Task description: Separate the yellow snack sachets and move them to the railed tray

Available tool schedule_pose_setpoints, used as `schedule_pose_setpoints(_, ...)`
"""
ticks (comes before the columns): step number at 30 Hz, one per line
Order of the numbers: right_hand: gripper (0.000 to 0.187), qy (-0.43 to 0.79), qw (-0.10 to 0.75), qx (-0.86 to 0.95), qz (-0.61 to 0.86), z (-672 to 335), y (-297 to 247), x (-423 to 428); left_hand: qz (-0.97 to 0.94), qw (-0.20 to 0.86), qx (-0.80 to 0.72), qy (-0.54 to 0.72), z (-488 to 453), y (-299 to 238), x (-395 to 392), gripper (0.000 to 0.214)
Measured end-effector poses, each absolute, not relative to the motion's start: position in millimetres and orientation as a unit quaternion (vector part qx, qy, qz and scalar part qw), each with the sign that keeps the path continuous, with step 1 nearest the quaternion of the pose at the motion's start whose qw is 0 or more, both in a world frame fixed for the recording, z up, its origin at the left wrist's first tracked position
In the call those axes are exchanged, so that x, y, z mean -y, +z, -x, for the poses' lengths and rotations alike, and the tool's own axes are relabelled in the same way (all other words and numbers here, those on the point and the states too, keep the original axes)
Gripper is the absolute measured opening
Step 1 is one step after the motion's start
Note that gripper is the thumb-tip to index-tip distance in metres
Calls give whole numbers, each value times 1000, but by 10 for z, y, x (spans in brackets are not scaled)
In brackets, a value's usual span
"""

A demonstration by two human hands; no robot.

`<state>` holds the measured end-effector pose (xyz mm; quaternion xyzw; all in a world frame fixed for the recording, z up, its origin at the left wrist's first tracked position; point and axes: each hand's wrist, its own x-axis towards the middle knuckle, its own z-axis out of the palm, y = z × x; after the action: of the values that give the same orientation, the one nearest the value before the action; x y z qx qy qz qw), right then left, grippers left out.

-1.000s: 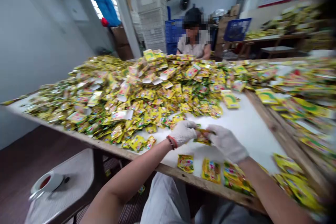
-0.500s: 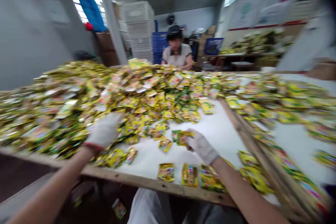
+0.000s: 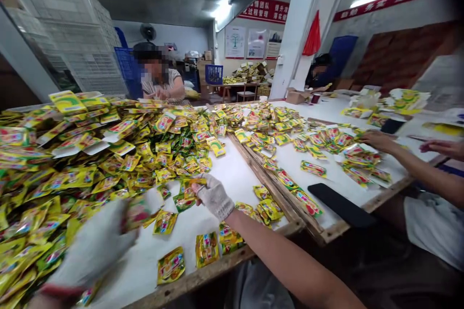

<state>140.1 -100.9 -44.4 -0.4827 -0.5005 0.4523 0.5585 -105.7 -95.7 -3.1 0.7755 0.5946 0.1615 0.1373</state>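
Note:
My left hand (image 3: 96,241), in a whitish glove with a red cuff, is smeared by motion at the lower left. Its fingers close on a blurred yellow-and-red packet (image 3: 139,211). Farther right, my right hand (image 3: 214,197) wears a fingertip-less knit glove and pinches a small yellow snack packet (image 3: 189,186) just above the white tabletop. A green-edged packet (image 3: 183,203) shows right below it. Single packets lie flat near me, one at the front edge (image 3: 171,265) and another beside it (image 3: 206,249). A big heap of packets (image 3: 119,154) spreads over the left side.
A wooden divider (image 3: 261,169) splits the table, and a wooden rim (image 3: 195,277) runs along its front. Beyond the divider are more packets (image 3: 340,137), a black phone (image 3: 340,205) and a co-worker's hand (image 3: 379,140). Another person (image 3: 159,77) sits across the heap.
My view has swung to the right. My left hand has come off the heap nearer to me with a packet in it. My right hand still holds a packet.

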Motion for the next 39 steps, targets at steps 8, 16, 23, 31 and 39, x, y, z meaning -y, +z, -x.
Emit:
schedule_pose_setpoints(8,19,353,447,567,595,-1686,-360,1003,-841,22,-491,227,273,-344,837,39)
schedule_pose_setpoints(16,14,213,317,713,588,-1615,-435,994,-877,32,-441,188,378,-466,941,37)
schedule_pose_setpoints(23,19,211,291,685,633,-1658,-438,1024,-869,45,-443,216,387,-474,902,41)
schedule_pose_setpoints(31,17,267,340,671,602,-1555,-533,1016,-859,21,-465,212,342,-530,933,34)
schedule_pose_setpoints(39,29,500,330,568,565,-1599,-367,1136,-857,-20,-468,214,384,-560,899,42)
